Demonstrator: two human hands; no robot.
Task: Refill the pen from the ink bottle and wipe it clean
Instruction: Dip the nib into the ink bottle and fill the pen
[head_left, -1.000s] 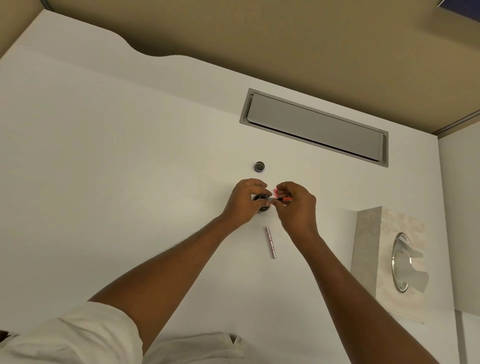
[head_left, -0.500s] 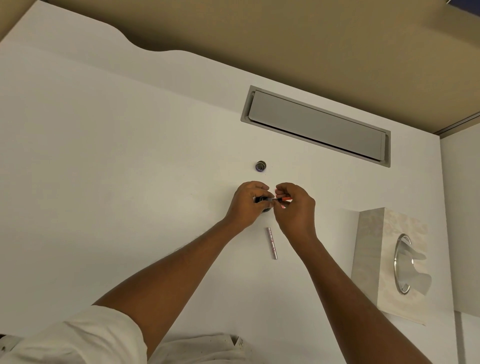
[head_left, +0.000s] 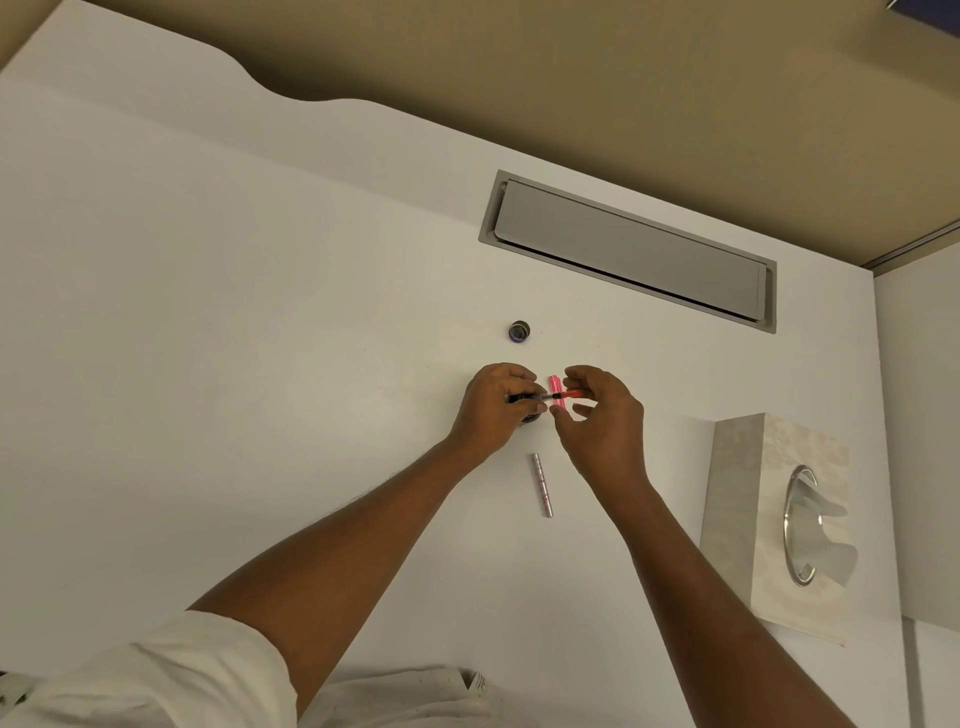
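Observation:
My left hand (head_left: 493, 408) grips the dark front part of the pen (head_left: 540, 397) and holds it level just above the ink bottle (head_left: 531, 419), which is mostly hidden under the fingers. My right hand (head_left: 602, 421) pinches the pen's red rear end (head_left: 572, 395) between thumb and forefinger, its other fingers spread. A small pink piece (head_left: 555, 384) shows between the two hands. The silver pen barrel (head_left: 542, 486) lies on the white desk (head_left: 260, 364) just below the hands. The dark bottle cap (head_left: 518, 331) sits apart, behind the hands.
A tissue box (head_left: 748, 519) with a tissue sticking out of its oval opening stands at the right. A grey cable flap (head_left: 628, 249) is set into the desk behind the hands. The desk's far edge meets a tan wall.
The right hand has drawn slightly to the right and its fingers have loosened and spread, so more of the red and pink parts show. The left hand stays over the bottle.

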